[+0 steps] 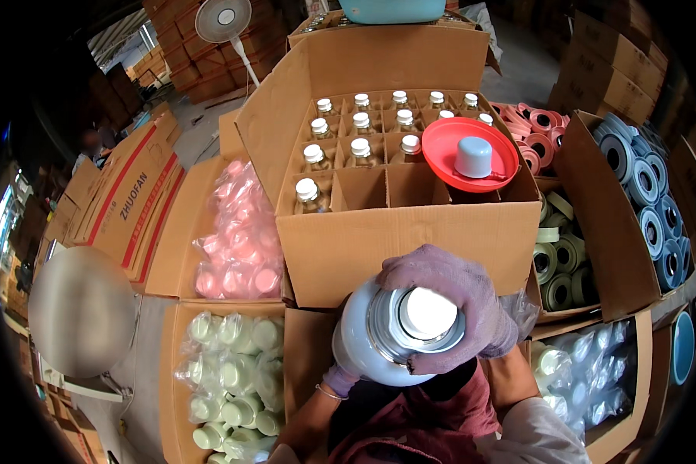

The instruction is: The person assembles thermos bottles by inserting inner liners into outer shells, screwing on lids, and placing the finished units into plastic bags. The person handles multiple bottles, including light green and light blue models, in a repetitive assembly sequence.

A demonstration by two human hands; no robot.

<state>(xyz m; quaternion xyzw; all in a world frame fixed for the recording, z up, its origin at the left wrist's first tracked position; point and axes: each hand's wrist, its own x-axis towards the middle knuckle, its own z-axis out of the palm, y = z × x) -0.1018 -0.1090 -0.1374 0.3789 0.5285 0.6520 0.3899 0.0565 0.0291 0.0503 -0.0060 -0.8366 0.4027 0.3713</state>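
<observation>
Close to my lap I hold a light blue thermos flask (354, 349), with a silvery glass neck and a white cap (428, 313) at its upper end. My right hand (460, 298), in a greyish purple glove, curls over the top, fingers and thumb round the neck. My left hand (340, 381), also gloved, is against the flask's lower left side; its fingers are mostly hidden behind it. Just beyond stands an open carton (402, 255) with divider compartments. Several glass bottles (312, 203) with white caps stand upright in it. A red dish (441, 158) carrying a light blue cup (473, 157) rests on its right side.
Cartons to the left hold bagged pink cups (243, 240) and pale green cups (240, 371). At right are pink rings (537, 127), green rings (564, 255), blue rings (642, 185) and bagged cups (584, 379). A white fan (224, 17) and a blurred round object (83, 312) stand left.
</observation>
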